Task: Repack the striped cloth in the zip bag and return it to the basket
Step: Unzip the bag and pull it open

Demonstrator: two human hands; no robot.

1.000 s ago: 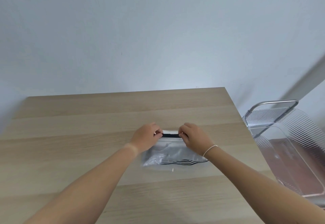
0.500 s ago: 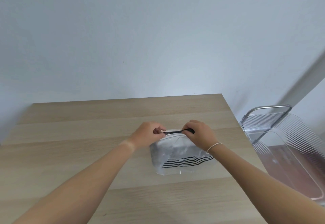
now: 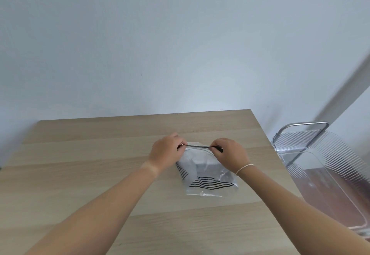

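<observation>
Head view: hands [image 3: 168,150] cover zip bag's [image 3: 208,191] seal ends; basket [image 3: 328,166] cropped.

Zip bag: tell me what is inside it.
The zip bag holds the folded striped cloth, black stripes showing through the clear plastic. Both hands, left hand and right hand, pinch the black zip strip and cover the cloth's upper corners.
</observation>
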